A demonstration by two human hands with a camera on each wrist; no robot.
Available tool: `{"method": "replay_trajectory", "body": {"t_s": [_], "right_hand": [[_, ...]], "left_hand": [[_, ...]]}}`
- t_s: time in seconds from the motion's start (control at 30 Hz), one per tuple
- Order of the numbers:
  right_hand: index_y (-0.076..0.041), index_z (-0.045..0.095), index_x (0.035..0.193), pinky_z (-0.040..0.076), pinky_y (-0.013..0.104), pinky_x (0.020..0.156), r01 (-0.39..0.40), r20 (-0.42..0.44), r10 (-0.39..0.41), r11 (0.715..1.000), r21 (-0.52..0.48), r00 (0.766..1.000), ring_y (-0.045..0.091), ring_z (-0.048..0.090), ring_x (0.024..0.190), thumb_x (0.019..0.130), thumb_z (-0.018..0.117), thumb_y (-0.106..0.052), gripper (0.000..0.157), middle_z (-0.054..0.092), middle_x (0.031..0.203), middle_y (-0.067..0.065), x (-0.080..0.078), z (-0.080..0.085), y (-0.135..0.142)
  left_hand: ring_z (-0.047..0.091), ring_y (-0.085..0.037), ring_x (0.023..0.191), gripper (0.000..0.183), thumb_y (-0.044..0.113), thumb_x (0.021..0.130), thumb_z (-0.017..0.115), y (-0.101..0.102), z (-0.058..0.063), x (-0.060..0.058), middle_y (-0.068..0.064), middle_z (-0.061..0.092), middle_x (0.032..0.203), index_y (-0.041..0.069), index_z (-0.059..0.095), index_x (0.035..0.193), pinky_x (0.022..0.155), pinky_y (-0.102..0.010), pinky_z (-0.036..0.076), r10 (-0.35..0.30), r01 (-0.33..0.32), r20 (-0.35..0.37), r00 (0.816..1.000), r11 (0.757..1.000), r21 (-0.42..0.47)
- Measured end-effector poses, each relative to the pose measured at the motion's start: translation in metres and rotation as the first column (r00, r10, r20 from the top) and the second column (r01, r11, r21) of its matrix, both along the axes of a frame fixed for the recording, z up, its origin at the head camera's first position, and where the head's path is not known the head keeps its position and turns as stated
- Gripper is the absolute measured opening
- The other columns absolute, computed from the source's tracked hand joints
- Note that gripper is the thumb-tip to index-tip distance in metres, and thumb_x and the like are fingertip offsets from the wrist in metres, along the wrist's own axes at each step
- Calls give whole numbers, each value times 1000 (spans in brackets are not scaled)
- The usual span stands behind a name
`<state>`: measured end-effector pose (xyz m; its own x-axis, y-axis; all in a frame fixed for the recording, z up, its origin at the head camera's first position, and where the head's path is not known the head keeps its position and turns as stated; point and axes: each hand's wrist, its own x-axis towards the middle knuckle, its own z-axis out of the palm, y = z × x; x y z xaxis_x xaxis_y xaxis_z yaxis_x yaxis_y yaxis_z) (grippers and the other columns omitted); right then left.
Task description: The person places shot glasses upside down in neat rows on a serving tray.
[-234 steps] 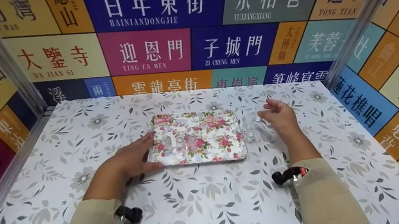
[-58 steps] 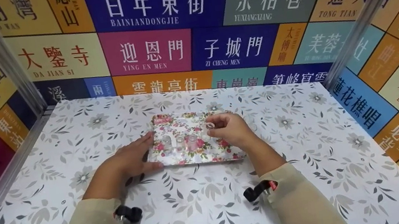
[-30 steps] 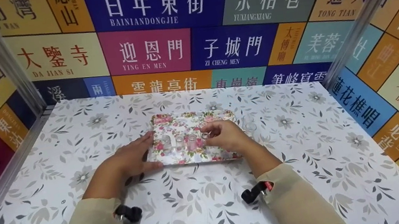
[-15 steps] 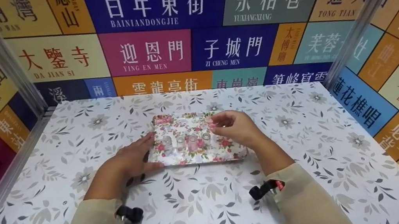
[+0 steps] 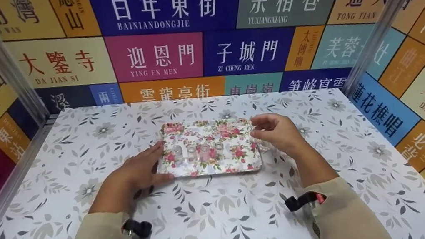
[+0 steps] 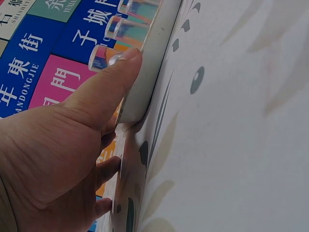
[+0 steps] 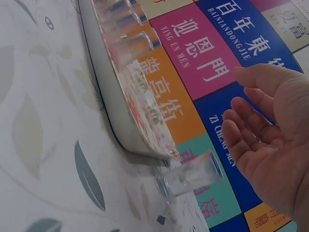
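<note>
A flower-patterned tray (image 5: 240, 161) lies on the table, bearing a row of small clear glasses; one glass (image 5: 219, 148) is at the row's right end. At the tray's left edge, my left hand (image 5: 132, 171) rests with fairly straight fingers. In the left wrist view its thumb (image 6: 113, 75) presses along the tray's near side. My right hand (image 5: 277, 133) hovers by the tray's right edge, fingers loosely bent. The right wrist view shows nothing in it. Just below it, beside the tray, stands another clear glass (image 7: 190, 179), mostly covered by the hand in the head view.
A white tablecloth (image 5: 193, 219) with grey leaves and flowers covers the table. Colourful panels with Chinese lettering (image 5: 166, 4) stand behind and at both sides. A black wrist strap with a camera (image 5: 302, 201) sits at the right cuff, a similar one (image 5: 138, 228) at the left.
My right hand set a glass at the row's right end, let go, and moved right, off the tray. Earlier the row was one glass shorter. My left hand has stayed put.
</note>
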<state>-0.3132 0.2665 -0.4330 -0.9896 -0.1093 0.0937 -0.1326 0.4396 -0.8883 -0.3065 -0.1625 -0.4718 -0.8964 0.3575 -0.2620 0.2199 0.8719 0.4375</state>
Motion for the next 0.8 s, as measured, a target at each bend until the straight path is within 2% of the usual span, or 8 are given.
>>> {"method": "replay_trajectory", "body": {"t_s": [0.13, 0.3, 0.47, 0.6, 0.8], "right_hand": [[-22, 68, 120, 54, 29, 88, 34, 1, -34, 999, 4, 999, 26, 60, 111, 78, 82, -44, 50, 65, 123, 8, 3, 0, 18], [-18, 66, 123, 55, 22, 82, 59, 0, -59, 998, 16, 998, 25, 59, 111, 78, 82, -43, 55, 64, 125, 9, 5, -3, 40], [-21, 67, 120, 55, 22, 80, 72, 25, -72, 997, 26, 997, 23, 61, 109, 77, 83, -40, 50, 66, 120, 7, 4, -6, 50], [-20, 66, 123, 55, 20, 81, 56, 45, -58, 998, 29, 997, 23, 60, 111, 79, 83, -39, 51, 65, 122, 7, 2, -9, 52], [-15, 64, 128, 54, 21, 83, 10, 89, -12, 1000, 20, 996, 29, 57, 118, 80, 82, -35, 55, 59, 134, 20, -1, -17, 51]], "left_hand": [[11, -37, 154, 106, 75, 77, 64, 0, -3, -1, 12, 0, 168, 37, 8, 159, 118, -70, 13, -1, 1, -10, 1000, 1000, -4], [11, -38, 154, 107, 76, 76, 63, 0, -3, -1, 11, 1, 168, 37, 7, 159, 118, -70, 14, 4, -4, -19, 1000, 1000, -8], [11, -40, 153, 108, 75, 75, 65, 0, -2, 1, 10, 2, 169, 39, 7, 159, 118, -70, 13, 24, -24, -14, 1000, 1000, 6], [11, -40, 153, 107, 73, 77, 65, 0, -2, 1, 8, 3, 169, 36, 7, 159, 118, -71, 13, 9, -9, -19, 1000, 1000, 9], [10, -40, 153, 107, 73, 77, 66, 0, -2, 0, 9, 2, 169, 38, 7, 159, 117, -72, 12, 15, -15, -10, 1000, 1000, 13]]}}
